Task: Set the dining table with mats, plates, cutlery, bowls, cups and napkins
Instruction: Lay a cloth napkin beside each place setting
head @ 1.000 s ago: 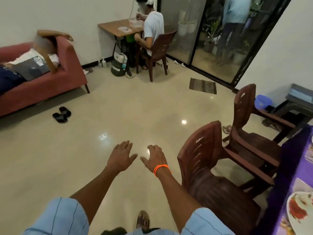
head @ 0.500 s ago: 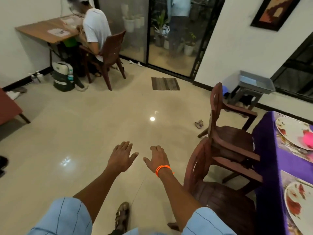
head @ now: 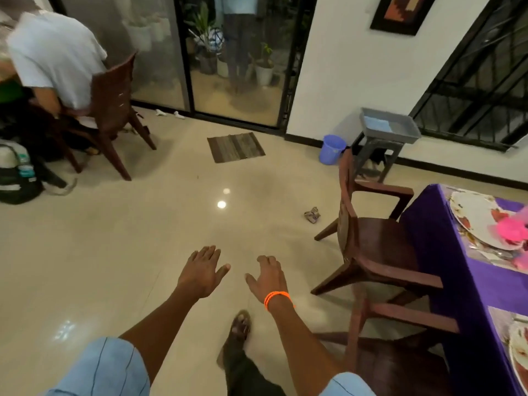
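Note:
The dining table point(head: 445, 252) with a purple cloth runs along the right edge. A floral plate point(head: 474, 217) lies on a mat at its far end, with a pink thing point(head: 511, 228) on top of it. A second floral plate point(head: 518, 358) shows at the near right edge. My left hand point(head: 201, 271) and my right hand point(head: 268, 277), which wears an orange wristband, hang out in front of me over the floor. Both hands are empty with relaxed fingers, well left of the table.
Two brown chairs point(head: 371, 244) point(head: 400, 364) stand between me and the table. A blue bucket point(head: 331, 150) and a grey tray point(head: 390, 125) on a stool sit by the wall. A person sits on a chair point(head: 111, 110) at far left; a doormat point(head: 235, 147) lies by the glass door.
My view has swung to the right, bringing more of the purple table and its plates into sight. Both hands stay empty and held out as before.

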